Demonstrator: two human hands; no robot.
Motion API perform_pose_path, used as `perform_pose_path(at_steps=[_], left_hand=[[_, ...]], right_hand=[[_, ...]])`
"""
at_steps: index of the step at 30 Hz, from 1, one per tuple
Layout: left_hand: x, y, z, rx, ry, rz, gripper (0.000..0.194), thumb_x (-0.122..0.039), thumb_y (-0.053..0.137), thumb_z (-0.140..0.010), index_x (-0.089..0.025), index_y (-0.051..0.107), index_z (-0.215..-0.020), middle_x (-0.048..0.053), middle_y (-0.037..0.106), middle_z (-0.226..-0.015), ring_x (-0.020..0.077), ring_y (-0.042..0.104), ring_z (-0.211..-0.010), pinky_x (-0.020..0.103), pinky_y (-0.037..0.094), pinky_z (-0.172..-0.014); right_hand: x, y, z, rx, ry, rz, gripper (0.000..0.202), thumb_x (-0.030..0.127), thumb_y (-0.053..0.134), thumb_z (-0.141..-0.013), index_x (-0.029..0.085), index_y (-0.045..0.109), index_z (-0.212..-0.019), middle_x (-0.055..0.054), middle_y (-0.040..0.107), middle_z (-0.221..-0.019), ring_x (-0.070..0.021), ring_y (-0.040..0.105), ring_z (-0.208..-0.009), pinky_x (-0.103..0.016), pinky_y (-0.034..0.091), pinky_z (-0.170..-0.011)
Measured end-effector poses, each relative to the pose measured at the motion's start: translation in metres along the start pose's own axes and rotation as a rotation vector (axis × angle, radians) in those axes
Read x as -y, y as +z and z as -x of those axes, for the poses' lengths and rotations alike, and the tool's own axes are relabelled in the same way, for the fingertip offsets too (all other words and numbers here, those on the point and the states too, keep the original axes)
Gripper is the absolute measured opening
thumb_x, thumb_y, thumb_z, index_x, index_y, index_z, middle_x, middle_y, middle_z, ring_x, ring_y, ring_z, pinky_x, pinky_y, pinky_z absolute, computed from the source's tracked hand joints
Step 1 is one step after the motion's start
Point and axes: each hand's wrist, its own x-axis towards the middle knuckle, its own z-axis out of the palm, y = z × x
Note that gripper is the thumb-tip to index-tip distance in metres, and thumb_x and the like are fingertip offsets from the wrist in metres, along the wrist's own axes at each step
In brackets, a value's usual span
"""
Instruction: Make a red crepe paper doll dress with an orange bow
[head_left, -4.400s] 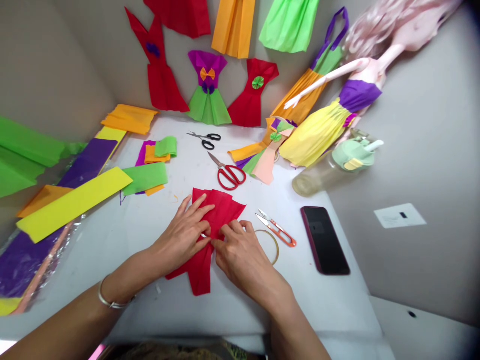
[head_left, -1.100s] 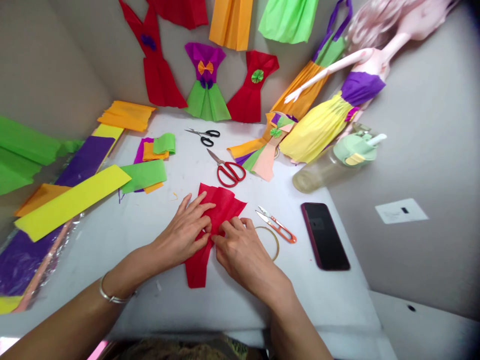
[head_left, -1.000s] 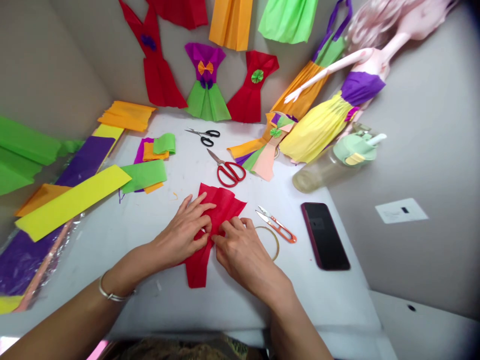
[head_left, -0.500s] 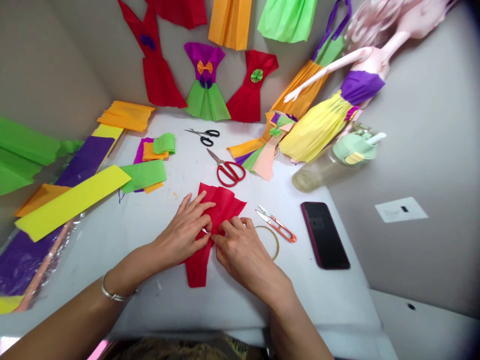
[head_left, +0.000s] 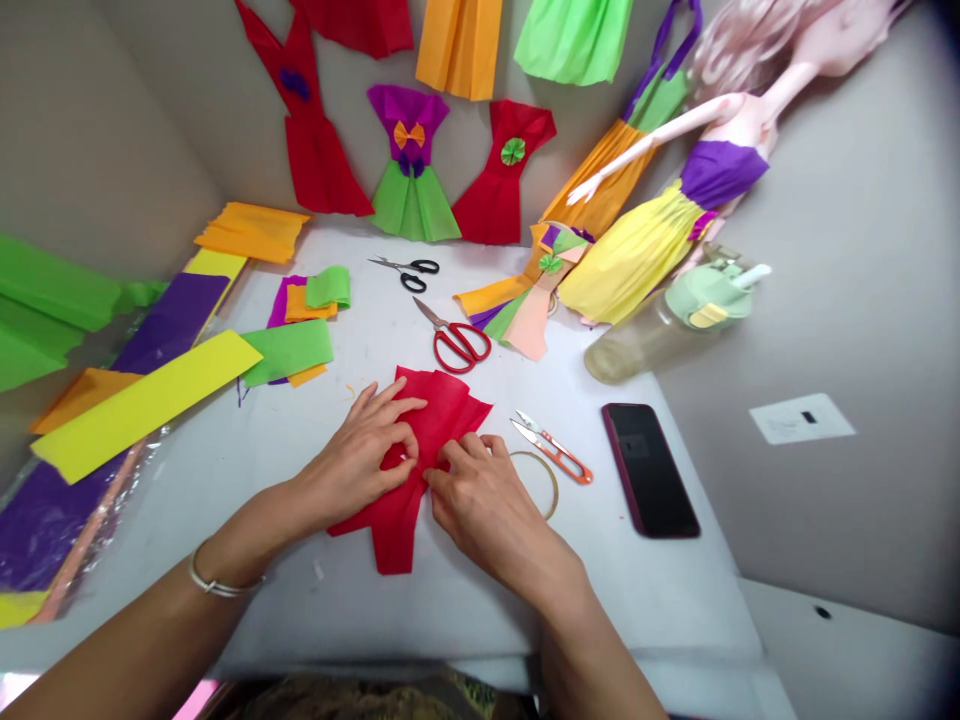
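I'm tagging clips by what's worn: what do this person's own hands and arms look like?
The left hand and right hand are both gloveless, and no sleeves show on the forearms. A thin silver-coloured bangle circles the left wrist; nothing is seen worn on the right one. No rings or markings stand out.

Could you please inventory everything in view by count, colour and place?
table: 1, white, centre
red piece: 1, red, centre front
scissors: 2, black and red, behind red piece
phone: 1, dark, table's right
snips: 1, orange, left of phone
ring: 1, gold, beside snips
bottle: 1, clear and green, beyond phone
doll: 1, pink, upper right
outfits: several, multicoloured, mostly rear
sheets: several, multicoloured, left side
card: 1, white, right
bracelet: 1, silver, left wrist
left hand: 1, on red piece
right hand: 1, on red piece
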Motion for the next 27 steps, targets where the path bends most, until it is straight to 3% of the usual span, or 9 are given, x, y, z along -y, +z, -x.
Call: perform_pose_path(at_steps=[7,15,19,22,27], left_hand=[[0.008,-0.015,0.001,0.004,-0.103,0.184,0.009,-0.025,0.057,-0.086,-0.022,0.06,-0.078,0.005,0.052,-0.144,0.0278,0.024,-0.147,0.06,0.014,-0.119],[0.018,-0.035,0.002,0.015,-0.224,0.419,0.013,-0.033,0.061,-0.086,-0.024,0.06,-0.077,0.001,0.053,-0.145,0.0271,0.032,-0.144,0.055,0.025,-0.118],[0.031,-0.048,0.006,-0.096,-0.289,0.36,0.016,-0.038,0.063,-0.084,-0.024,0.059,-0.077,0.0,0.055,-0.142,0.0288,0.043,-0.137,0.053,0.027,-0.117],[0.041,-0.053,0.009,-0.199,-0.395,0.325,0.018,-0.04,0.062,-0.084,-0.024,0.058,-0.078,0.001,0.058,-0.137,0.0278,0.061,-0.117,0.048,0.041,-0.107],[0.056,-0.046,0.012,-0.194,-0.468,0.156,0.012,-0.035,0.055,-0.085,-0.025,0.059,-0.09,0.001,0.071,-0.108,0.0245,0.066,-0.097,0.036,0.049,-0.085]], right_hand=[[-0.001,-0.001,-0.001,0.025,-0.006,0.0,0.015,0.017,0.054,-0.091,0.019,0.069,-0.086,-0.007,0.059,-0.086,-0.0232,0.047,-0.089,-0.04,0.032,-0.08],[0.0,-0.002,0.0,0.015,-0.004,0.001,0.017,0.018,0.053,-0.092,0.019,0.068,-0.085,-0.007,0.058,-0.086,-0.023,0.046,-0.089,-0.039,0.031,-0.08],[0.0,-0.002,0.0,0.01,-0.004,-0.003,0.016,0.018,0.055,-0.092,0.018,0.068,-0.083,-0.006,0.057,-0.085,-0.0222,0.046,-0.087,-0.039,0.03,-0.079],[0.0,-0.001,0.0,0.009,-0.007,-0.007,0.016,0.018,0.054,-0.092,0.018,0.067,-0.083,-0.006,0.057,-0.085,-0.0219,0.045,-0.087,-0.038,0.031,-0.079],[-0.001,0.0,-0.001,0.01,-0.012,-0.007,0.018,0.018,0.053,-0.093,0.019,0.067,-0.082,-0.006,0.057,-0.084,-0.0219,0.045,-0.086,-0.038,0.031,-0.078]])
